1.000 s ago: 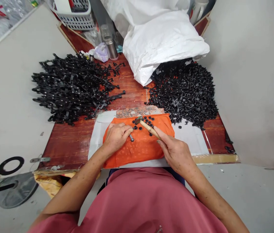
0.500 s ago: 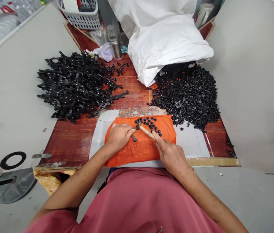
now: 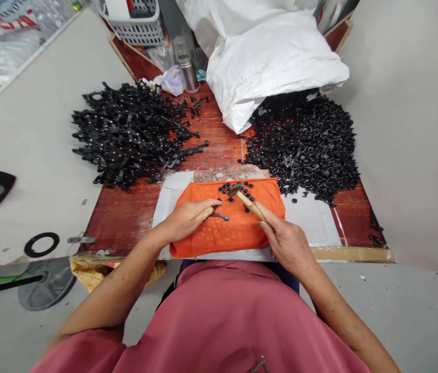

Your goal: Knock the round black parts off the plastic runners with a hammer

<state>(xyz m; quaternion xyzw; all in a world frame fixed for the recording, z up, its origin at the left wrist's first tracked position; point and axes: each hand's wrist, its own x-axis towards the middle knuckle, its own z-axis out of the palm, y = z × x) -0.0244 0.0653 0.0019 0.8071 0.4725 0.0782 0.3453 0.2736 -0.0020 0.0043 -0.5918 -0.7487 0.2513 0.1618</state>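
My left hand (image 3: 188, 218) rests on an orange cloth pad (image 3: 238, 230), fingers pinched on a small black strap piece (image 3: 220, 215) lying on the pad. My right hand (image 3: 287, 242) grips the wooden handle of a small hammer (image 3: 247, 200), whose head is lifted slightly above the pad's far edge. Several small black caps (image 3: 242, 187) lie loose on the pad near the hammer head.
A heap of black straps (image 3: 133, 134) lies at the back left of the red wooden board (image 3: 120, 220), a heap of black caps (image 3: 304, 145) at the back right. A white sack (image 3: 269, 57), a metal flask (image 3: 188, 72) and a basket (image 3: 133, 23) stand behind. A fan base (image 3: 44, 290) sits at the left.
The hammer head has lifted off the strap piece and moved right. The strap piece now lies flat, turned sideways under my left fingers. The camera view shifted slightly left.
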